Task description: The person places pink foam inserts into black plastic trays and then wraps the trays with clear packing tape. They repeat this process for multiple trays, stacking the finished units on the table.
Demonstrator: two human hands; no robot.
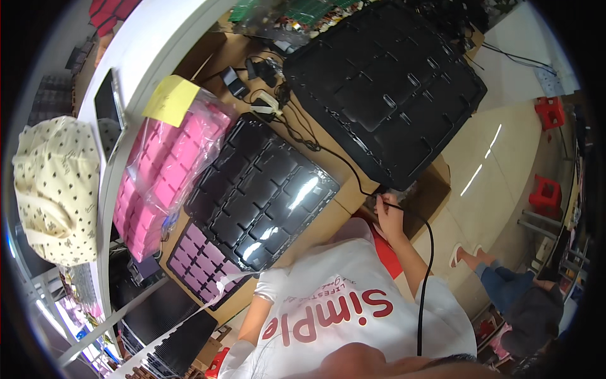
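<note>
My right hand [389, 218] is raised beside the near corner of a large black plastic tray [391, 95] with moulded compartments. Its fingers look curled together, and a black cable [431, 252] crosses right at the fingertips. Whether they pinch the cable or something else is hard to make out. My left forearm [254, 321] shows at the lower left, close to a glossy black compartment tray [265, 183]; the left hand itself is hidden. Under that tray's near left side lies a purple tray [199, 262] with rows of compartments.
Pink trays in clear plastic [167, 164] carry a yellow paper [170, 101]. Adapters and cords [262, 76] lie on cardboard behind the trays. A cream patterned bag [57, 189] stands at the left. Red stools [545, 192] and another person [524, 303] are at the right.
</note>
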